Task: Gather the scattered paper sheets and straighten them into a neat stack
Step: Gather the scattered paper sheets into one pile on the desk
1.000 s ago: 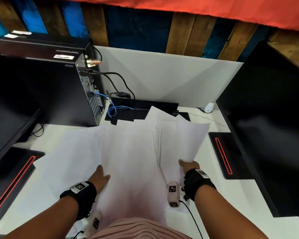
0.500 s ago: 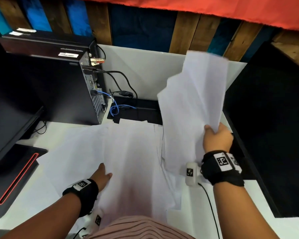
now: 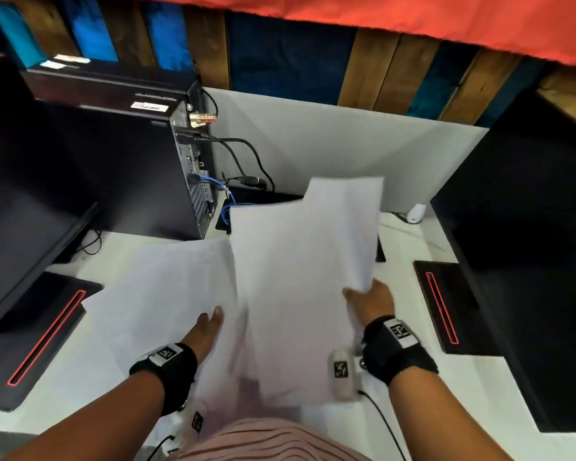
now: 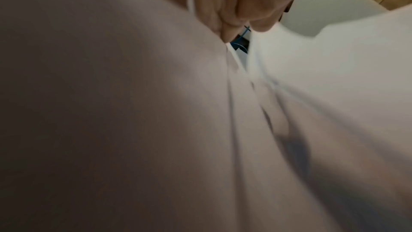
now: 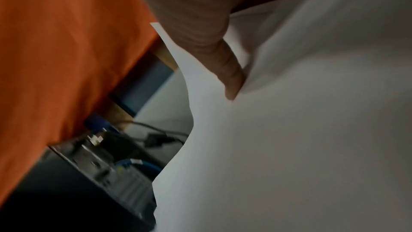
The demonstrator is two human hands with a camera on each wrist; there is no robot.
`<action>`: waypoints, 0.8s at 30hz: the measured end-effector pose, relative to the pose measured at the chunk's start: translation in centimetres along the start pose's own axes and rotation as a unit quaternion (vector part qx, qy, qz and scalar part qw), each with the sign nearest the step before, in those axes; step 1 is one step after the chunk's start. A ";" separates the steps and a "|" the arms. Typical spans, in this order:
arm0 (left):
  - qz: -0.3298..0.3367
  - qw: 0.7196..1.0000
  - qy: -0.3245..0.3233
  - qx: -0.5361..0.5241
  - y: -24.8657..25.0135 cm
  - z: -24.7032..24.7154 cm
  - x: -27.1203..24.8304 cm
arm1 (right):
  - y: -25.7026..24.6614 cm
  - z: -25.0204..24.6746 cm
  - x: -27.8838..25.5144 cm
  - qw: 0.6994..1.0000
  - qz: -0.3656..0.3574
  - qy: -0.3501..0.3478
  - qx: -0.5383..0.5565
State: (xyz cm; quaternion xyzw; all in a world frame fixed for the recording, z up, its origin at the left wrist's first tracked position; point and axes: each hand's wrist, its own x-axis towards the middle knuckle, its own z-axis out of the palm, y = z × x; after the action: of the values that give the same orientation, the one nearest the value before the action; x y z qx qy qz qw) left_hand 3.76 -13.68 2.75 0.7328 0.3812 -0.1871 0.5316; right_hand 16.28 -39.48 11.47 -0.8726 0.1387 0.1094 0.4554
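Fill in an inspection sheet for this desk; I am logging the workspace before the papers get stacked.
Surface: white desk, mostly under loose paper.
Job's things: held sheets raised; scattered sheets lying flat, overlapping.
Clutter: computer tower, two monitor bases, small white device.
Grippers: right hand grips the held sheets; left hand flat on the scattered sheets.
Cables: black and blue cables behind the tower.
Surroundings: wooden wall, orange cloth.

sheets [image 3: 167, 294] on desk [image 3: 80, 387] — tower [image 3: 113, 168] behind-left
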 end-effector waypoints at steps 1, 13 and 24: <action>-0.003 1.000 0.001 0.006 0.0 0.0 0.2 | 1.6 1.4 0.2 0.998 0.013 -0.051 -0.028; -0.001 0.997 0.026 0.072 -0.5 -0.3 0.7 | 6.6 4.2 2.1 0.982 0.064 -0.099 -0.148; -0.004 0.999 0.028 0.025 0.8 0.4 0.0 | 5.2 8.2 0.1 0.982 0.030 -0.177 -0.065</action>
State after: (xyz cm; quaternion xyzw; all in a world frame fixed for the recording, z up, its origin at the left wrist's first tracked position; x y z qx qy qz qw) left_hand 4.45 -14.19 3.10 0.7495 0.3941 -0.1777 0.5014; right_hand 14.08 -35.55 2.82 -0.8627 0.0743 0.2843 0.4116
